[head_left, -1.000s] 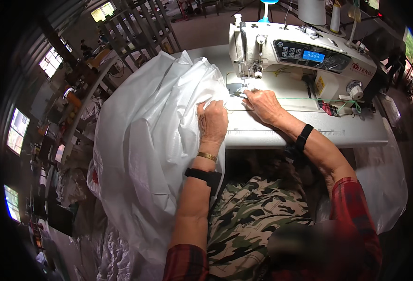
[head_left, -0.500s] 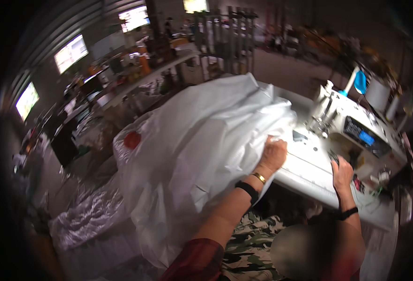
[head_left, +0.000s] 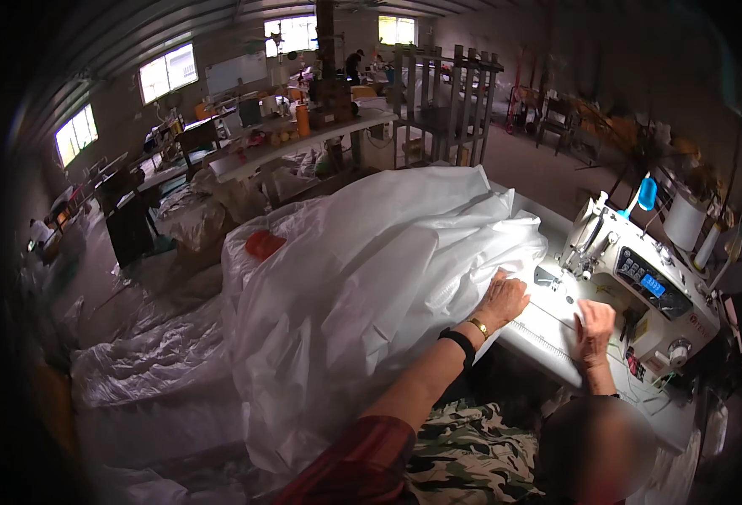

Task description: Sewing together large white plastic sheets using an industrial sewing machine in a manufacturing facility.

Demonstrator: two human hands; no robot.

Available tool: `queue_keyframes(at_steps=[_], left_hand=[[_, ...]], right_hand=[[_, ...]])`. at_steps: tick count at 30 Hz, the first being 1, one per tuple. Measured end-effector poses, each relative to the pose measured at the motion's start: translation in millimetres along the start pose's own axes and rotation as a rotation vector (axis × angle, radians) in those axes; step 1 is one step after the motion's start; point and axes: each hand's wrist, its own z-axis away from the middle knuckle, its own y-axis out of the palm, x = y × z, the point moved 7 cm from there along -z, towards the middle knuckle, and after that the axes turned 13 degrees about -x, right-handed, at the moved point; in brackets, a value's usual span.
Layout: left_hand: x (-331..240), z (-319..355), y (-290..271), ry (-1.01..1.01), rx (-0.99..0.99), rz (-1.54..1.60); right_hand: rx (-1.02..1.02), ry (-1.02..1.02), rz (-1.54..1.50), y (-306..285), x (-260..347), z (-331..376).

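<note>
My left hand (head_left: 505, 300) is closed on the edge of a large white sheet of fabric (head_left: 379, 261), right beside the sewing machine's bed. The bunched sheet spreads across the table to my left, with an orange-red patch (head_left: 264, 245) near its far left corner. My right hand (head_left: 595, 332) is over the front part of the bed, off the fabric, with its fingers curled together. What it holds, if anything, is hidden. Just beyond that hand stands the white sewing machine (head_left: 636, 269), its lamp lighting the needle area (head_left: 560, 282) and its small blue screen lit.
A white thread cone (head_left: 684, 220) and a blue-capped piece (head_left: 647, 194) rise behind the machine. Crinkled clear plastic sheeting (head_left: 160, 353) lies at left. A grey metal rack (head_left: 446, 101) and a cluttered long table (head_left: 303, 139) stand farther off, with a person (head_left: 354, 66) beyond.
My right hand has drawn left and nearer the needle area; the dark item at its fingertips no longer shows. My left hand stays on the fabric. The whole view has tilted and shifted.
</note>
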Motion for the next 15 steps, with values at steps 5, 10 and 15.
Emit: queue_keyframes(at_steps=[5, 10, 15], left_hand=[[-23, 10, -38, 0.007, 0.468, -0.012], [-12, 45, -208, 0.094, 0.33, 0.349], [113, 157, -414, -0.293, -0.182, -0.458]], right_hand=[[0.076, 0.191, -0.293, 54, 54, -62], [0.061, 0.331, -0.395, 132, 66, -104], [0.112, 0.499, -0.314, 204, 41, -90]])
